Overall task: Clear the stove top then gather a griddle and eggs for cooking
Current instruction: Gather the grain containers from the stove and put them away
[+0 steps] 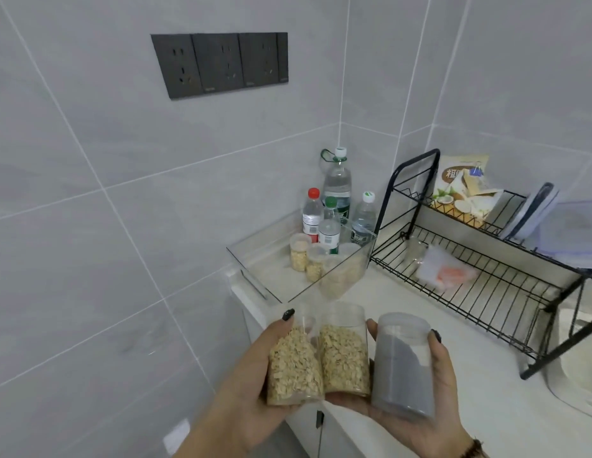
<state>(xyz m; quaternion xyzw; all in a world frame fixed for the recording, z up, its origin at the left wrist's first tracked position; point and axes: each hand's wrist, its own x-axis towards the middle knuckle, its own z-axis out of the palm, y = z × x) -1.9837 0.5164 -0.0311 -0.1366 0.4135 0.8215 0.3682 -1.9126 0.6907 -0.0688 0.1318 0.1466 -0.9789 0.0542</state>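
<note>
the left hand [255, 368] grips a clear jar of oats [293, 365]; the right hand [430, 391] clasps a second oat jar [345, 355] and a jar of dark grains [403, 365]. all stand roughly upright, lids tilted away, above the counter edge [453, 325] before a clear bin [288, 259] holding bottles and oat jars.

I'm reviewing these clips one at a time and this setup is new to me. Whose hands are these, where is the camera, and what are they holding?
There is no machine: a person wears one wide-angle camera on the head, looking down at their own hands. The left hand grips an oat jar; a second oat jar sits between both hands. The right hand grips a jar of dark grains. Ahead on the pale counter stands a clear bin with bottles and more jars, beside a black wire rack.
</note>
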